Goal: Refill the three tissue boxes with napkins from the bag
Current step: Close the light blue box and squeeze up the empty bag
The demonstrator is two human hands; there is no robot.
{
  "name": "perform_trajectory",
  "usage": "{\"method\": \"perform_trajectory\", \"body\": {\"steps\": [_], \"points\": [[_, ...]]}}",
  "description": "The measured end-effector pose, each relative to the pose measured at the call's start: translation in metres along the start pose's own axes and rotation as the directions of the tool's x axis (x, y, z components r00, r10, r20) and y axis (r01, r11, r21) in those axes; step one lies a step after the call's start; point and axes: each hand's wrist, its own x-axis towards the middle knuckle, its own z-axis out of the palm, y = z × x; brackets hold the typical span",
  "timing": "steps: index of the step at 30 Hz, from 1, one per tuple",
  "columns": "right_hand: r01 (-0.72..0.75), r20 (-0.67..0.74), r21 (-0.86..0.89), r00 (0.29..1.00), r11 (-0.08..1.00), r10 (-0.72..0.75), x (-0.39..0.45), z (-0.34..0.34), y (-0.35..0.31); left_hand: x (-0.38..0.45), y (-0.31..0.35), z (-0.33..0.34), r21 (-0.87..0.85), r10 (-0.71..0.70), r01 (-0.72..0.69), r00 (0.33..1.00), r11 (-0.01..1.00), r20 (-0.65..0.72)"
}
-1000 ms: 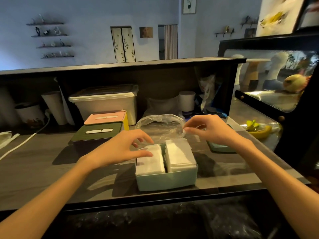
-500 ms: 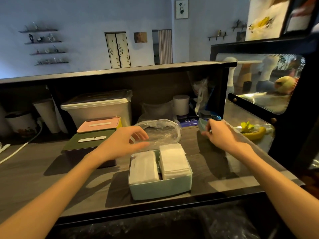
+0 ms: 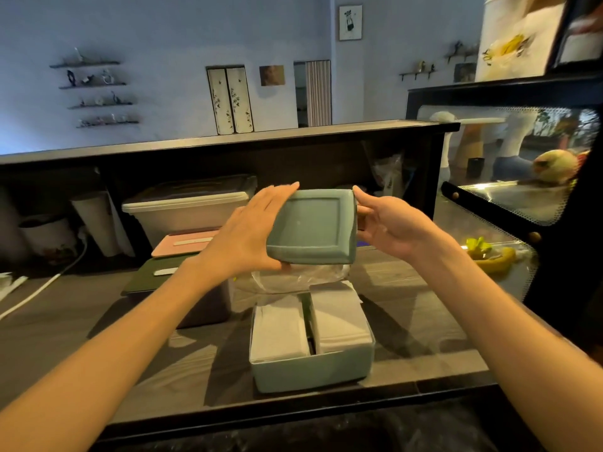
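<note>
While both hands (image 3: 243, 238) (image 3: 390, 225) grip one lid (image 3: 313, 226), two napkin stacks (image 3: 280, 327) fill one box (image 3: 310, 373).

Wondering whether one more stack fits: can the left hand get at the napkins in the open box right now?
Probably not yet: the left hand and right hand both hold the teal lid above the open box. Nothing covers the napkins themselves.

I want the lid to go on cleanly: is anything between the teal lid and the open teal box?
Nothing solid: the lid is held above the box, but the plastic bag lies just behind its far rim.
</note>
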Motion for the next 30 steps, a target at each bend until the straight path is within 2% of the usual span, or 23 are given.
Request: {"method": "perform_trajectory", "body": {"steps": [1,3,6,8,11,15,18,22,25,30], "points": [[-0.019,0.006,-0.012,1.000,1.000,0.019,0.000,0.000,0.001,-0.003,-0.002,-0.002,-0.044,0.017,-0.017,1.000,0.999,0.015],[0.006,0.008,-0.190,1.000,0.982,-0.004,-0.001,-0.002,0.005,-0.008,-0.005,-0.007,-0.094,0.041,-0.034,0.997,0.995,0.066],[0.140,0.126,-0.560,0.989,0.817,-0.083,-0.010,-0.010,0.008,-0.016,-0.008,-0.015,-0.116,0.030,-0.012,0.987,0.993,0.157],[0.201,0.255,-0.648,0.966,0.735,-0.039,-0.019,-0.014,0.006,-0.024,-0.006,-0.018,-0.109,0.006,0.019,0.973,0.994,0.230],[0.272,0.377,-0.765,0.924,0.584,0.064,-0.029,-0.022,0.008,-0.039,-0.002,-0.013,-0.074,-0.024,0.046,0.959,0.996,0.284],[0.323,0.396,-0.862,0.910,0.390,0.122,-0.039,-0.025,0.022,-0.054,0.009,-0.001,-0.148,-0.030,0.081,0.947,0.986,0.319],[0.350,0.426,-0.859,0.893,0.373,0.145,-0.037,-0.029,0.030,-0.058,0.016,0.006,-0.186,-0.044,0.110,0.944,0.976,0.326],[0.287,0.400,-0.866,0.889,0.410,0.224,-0.038,-0.035,0.031,-0.058,0.019,0.013,-0.227,-0.117,0.213,0.920,0.950,0.375],[0.287,0.401,-0.872,0.883,0.397,0.242,-0.042,-0.036,0.036,-0.062,0.018,0.011,-0.242,-0.099,0.200,0.922,0.950,0.375],[0.327,0.418,-0.884,0.874,0.334,0.250,-0.044,-0.036,0.044,-0.073,0.013,0.010,-0.263,-0.014,0.155,0.884,0.952,0.467]]}}
